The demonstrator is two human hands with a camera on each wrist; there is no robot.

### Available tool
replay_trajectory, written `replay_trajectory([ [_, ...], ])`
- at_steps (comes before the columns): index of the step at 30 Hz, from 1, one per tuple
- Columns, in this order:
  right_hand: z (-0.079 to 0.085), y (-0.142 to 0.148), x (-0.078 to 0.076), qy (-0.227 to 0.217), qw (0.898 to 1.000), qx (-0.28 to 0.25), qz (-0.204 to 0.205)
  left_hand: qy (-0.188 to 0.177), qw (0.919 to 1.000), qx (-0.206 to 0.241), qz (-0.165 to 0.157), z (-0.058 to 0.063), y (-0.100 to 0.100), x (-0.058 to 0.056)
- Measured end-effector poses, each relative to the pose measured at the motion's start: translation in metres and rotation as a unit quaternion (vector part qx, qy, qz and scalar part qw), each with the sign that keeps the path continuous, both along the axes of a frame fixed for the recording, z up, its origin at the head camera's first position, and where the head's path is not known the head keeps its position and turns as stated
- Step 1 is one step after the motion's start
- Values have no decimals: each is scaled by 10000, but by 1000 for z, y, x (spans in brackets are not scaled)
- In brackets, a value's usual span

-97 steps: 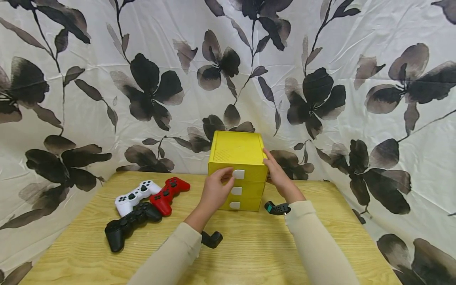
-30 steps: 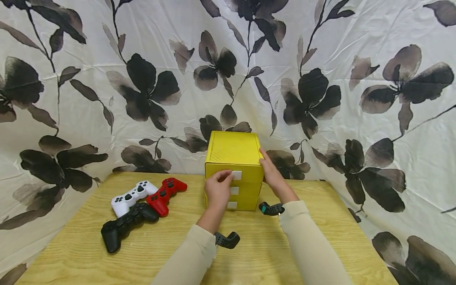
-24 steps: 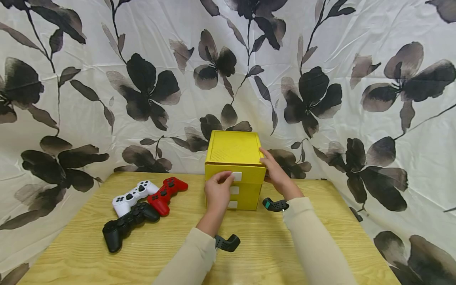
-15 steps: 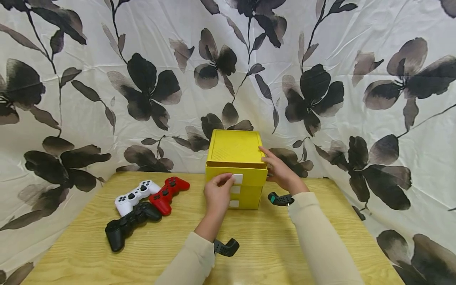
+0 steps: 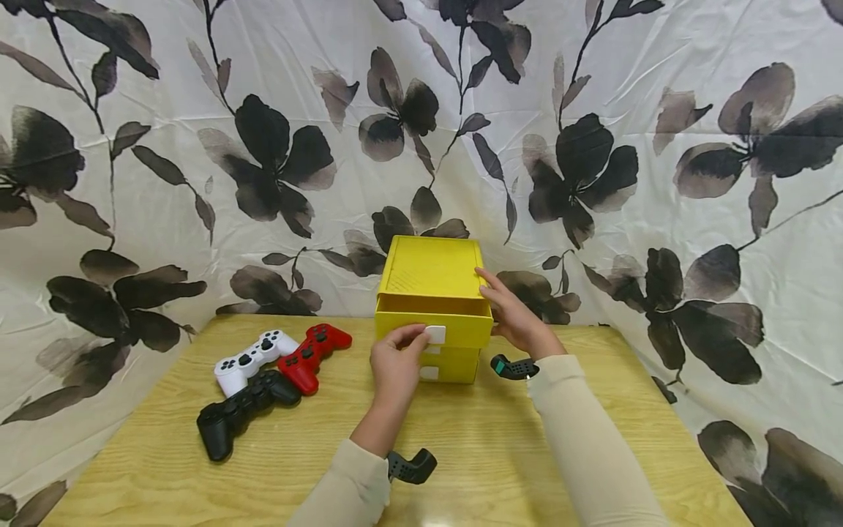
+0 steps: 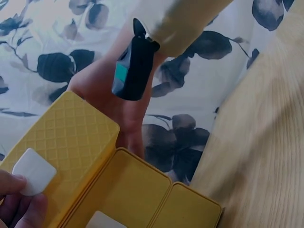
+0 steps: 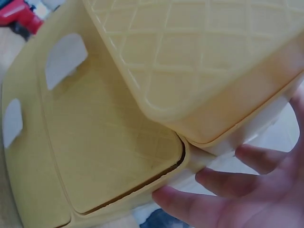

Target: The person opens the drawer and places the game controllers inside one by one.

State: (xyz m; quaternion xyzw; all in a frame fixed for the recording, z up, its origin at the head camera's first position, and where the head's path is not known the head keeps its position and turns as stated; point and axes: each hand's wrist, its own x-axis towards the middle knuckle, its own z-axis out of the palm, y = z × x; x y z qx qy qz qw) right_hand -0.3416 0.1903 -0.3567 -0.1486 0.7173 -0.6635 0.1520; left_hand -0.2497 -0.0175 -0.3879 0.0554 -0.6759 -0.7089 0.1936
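From my head view, the yellow drawer box (image 5: 431,267) stands on the wooden table (image 5: 494,454) in front of the flowered cloth (image 5: 421,168), slightly below the centre of my sight. Its top drawer (image 5: 391,324) is partly out, with a dark gap under the lid. At seven o'clock on the box, my left hand (image 5: 397,360) pinches the white top tab (image 5: 435,334) narrowly between thumb and fingers. At three o'clock, my right hand (image 5: 516,315) steadies the box's side with its fingers extended. Out at eight o'clock lie three controllers: the white controller (image 5: 245,360) and the red controller (image 5: 306,364) meet, and the black controller (image 5: 230,426) lies on their near side.

In my left wrist view, the top tab is at eight o'clock, gripped by my thumb and fingers, and the drawer's grid-patterned front juts past the drawers below. My right hand reaches in at ten o'clock behind it, a black wrist unit (image 6: 135,69) at its cuff.

In my right wrist view, the drawer's front corner hangs out at one o'clock. At five o'clock my right fingers (image 7: 190,206) are spread apart along the box's side. Two lower tabs (image 7: 65,61) show between nine and ten o'clock, and part of the red controller peeks in at ten.
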Motion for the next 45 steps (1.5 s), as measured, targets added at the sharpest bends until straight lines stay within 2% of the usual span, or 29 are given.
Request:
replay_trajectory([
  [3,0,-1,-2,16,9999,84,-107,-30,10000,-1,-65,-1,-1,3],
  [8,1,-1,-4,122,9998,121,-25,89,9999,-17,-113,-2,-2,11],
  [13,2,2,-3,101,9999,135,13,255,9996,-138,-58,-4,0,18],
  [22,2,4,-2,84,9999,-2,102,274,9992,-274,2,-5,2,27],
  [36,2,4,-2,86,9998,175,56,205,9996,-135,-115,-8,1,33],
  [45,2,5,-2,111,9990,382,187,419,9987,-257,-133,-8,-2,38],
])
